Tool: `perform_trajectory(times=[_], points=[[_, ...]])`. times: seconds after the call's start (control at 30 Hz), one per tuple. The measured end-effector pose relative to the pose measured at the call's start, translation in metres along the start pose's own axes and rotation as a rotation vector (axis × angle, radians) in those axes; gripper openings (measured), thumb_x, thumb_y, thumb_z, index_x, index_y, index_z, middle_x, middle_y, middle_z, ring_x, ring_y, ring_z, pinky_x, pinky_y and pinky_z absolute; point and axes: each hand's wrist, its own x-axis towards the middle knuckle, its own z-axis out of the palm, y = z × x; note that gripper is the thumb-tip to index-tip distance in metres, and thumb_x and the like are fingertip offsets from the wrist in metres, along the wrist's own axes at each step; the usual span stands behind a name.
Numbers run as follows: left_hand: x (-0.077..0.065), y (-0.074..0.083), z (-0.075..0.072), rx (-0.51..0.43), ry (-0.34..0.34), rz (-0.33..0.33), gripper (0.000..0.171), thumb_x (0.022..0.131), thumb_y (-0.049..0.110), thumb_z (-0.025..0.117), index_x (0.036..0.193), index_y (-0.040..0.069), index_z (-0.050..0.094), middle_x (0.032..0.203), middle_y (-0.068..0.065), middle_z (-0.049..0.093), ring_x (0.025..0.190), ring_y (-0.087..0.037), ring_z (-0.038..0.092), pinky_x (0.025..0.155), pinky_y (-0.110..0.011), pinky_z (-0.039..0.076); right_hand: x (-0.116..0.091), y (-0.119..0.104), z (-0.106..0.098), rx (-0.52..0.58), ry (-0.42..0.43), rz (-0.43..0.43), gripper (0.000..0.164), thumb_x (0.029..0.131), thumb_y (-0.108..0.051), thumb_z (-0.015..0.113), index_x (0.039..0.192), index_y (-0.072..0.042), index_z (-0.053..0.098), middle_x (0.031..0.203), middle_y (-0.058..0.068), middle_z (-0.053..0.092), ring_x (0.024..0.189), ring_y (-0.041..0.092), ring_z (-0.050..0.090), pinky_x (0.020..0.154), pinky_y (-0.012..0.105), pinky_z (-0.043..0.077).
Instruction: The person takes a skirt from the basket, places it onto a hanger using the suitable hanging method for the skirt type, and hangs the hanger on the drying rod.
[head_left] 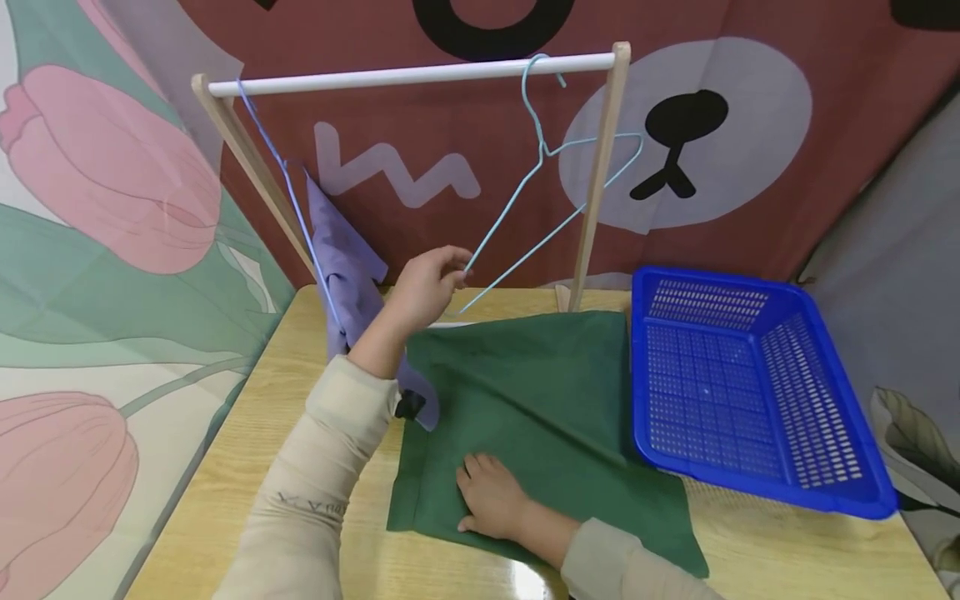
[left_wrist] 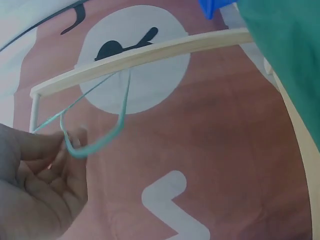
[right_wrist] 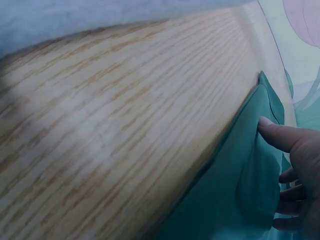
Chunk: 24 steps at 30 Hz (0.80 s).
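My left hand [head_left: 431, 283] pinches the lower left corner of a light blue wire hanger [head_left: 517, 196], whose hook loops over the rack's white rail [head_left: 420, 75] near its right end. In the left wrist view the hanger [left_wrist: 97, 146] runs between thumb and fingers of the left hand [left_wrist: 47, 175]. A dark green cloth [head_left: 525, 400] lies spread on the table in front of the rack. On its near left part rests my right hand [head_left: 491, 497], fingers spread. The right wrist view shows that hand's thumb [right_wrist: 275, 134] on the green cloth [right_wrist: 240, 175].
A blue plastic basket [head_left: 712, 417] stands on the right of the wooden table [head_left: 247, 500], against the cloth's right edge. At the rack's left end, a purple garment [head_left: 348, 267] hangs on a blue hanger [head_left: 288, 187]. Wooden posts [head_left: 596, 183] hold the rail.
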Motion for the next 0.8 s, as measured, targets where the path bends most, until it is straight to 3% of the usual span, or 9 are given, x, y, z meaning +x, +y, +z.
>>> perform_trajectory(times=[0.23,0.4,0.7,0.8], points=[[0.004,0.004,-0.003,-0.451,-0.183,-0.053,0.023,0.087,0.009,0.049,0.109,0.003,0.054,0.100,-0.008,0.055,0.086,-0.022,0.052,0.073,-0.032,0.043,0.002,-0.005,0.002,0.005,-0.040,0.029,0.074,0.069,-0.056,0.060,0.117,-0.002,0.048,0.113,0.013,0.047,0.105,0.025,0.041,0.087,0.037,0.037],[0.002,0.010,-0.007,-0.654,-0.192,0.013,0.019,0.087,0.002,0.047,0.104,-0.003,0.053,0.092,-0.007,0.054,0.083,-0.023,0.051,0.070,-0.030,0.040,0.004,-0.008,0.004,-0.016,-0.033,0.047,0.067,0.069,-0.052,0.062,0.113,-0.004,0.052,0.105,0.011,0.051,0.100,0.024,0.045,0.082,0.037,0.040],[-0.005,0.018,-0.007,-0.980,-0.198,0.074,0.020,0.085,-0.007,0.043,0.091,0.006,0.057,0.083,-0.004,0.055,0.069,-0.013,0.052,0.063,-0.020,0.043,0.009,0.006,0.010,0.064,0.072,0.072,0.049,0.069,-0.047,0.065,0.102,-0.011,0.058,0.092,0.002,0.055,0.087,0.016,0.049,0.073,0.030,0.043],[-0.010,0.018,-0.007,-1.038,-0.196,0.086,0.022,0.084,-0.008,0.042,0.090,0.006,0.058,0.084,-0.004,0.055,0.070,-0.013,0.052,0.061,-0.019,0.043,0.010,0.012,0.012,0.080,0.109,0.089,0.048,0.068,-0.047,0.066,0.100,-0.012,0.059,0.092,0.001,0.054,0.086,0.016,0.049,0.071,0.031,0.043]])
